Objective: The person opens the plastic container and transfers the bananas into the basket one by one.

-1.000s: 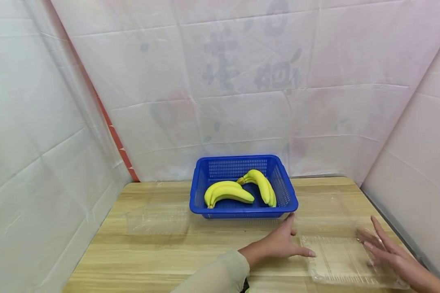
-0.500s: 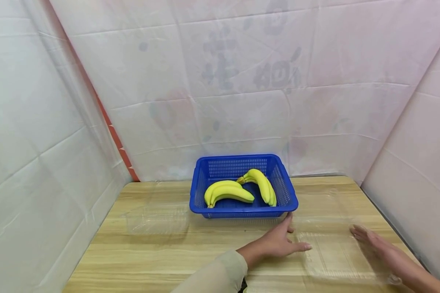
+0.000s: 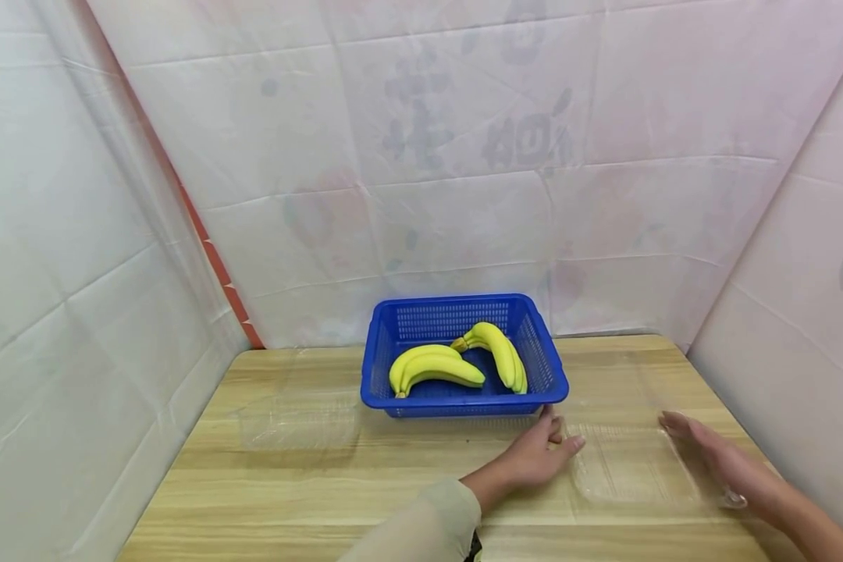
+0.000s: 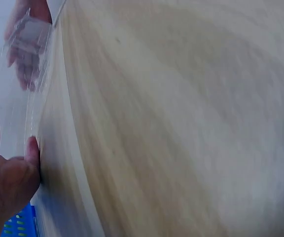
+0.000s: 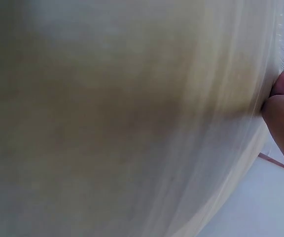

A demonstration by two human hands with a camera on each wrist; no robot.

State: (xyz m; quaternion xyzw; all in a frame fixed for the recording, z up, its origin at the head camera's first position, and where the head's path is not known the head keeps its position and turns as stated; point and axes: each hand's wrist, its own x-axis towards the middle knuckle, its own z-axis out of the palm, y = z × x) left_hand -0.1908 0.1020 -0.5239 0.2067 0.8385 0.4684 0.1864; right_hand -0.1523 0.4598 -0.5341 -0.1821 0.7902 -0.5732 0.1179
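Observation:
A clear plastic clamshell box (image 3: 632, 468) lies with its lid folded back on the right of the wooden table. My left hand (image 3: 534, 457) is at the box's left side, thumb toward its edge and fingertips by the front right corner of the blue basket (image 3: 457, 403). Along the box's right side my right hand (image 3: 720, 460) rests with fingers extended. The left wrist view shows the box (image 4: 31, 32) with the other hand behind it. In the right wrist view my right hand (image 5: 282, 111) appears only at the edge, beside ribbed clear plastic.
Two bunches of yellow bananas, one on the left (image 3: 435, 367) and one on the right (image 3: 499, 357), lie in the basket. Another clear plastic box (image 3: 298, 421) stands on the left of the table (image 3: 309, 499). White cloth walls (image 3: 464, 226) enclose the back and sides.
The clear box on the right has slid away from me and slightly left. My right hand has moved forward and left along its side; my left thumb has drawn slightly left.

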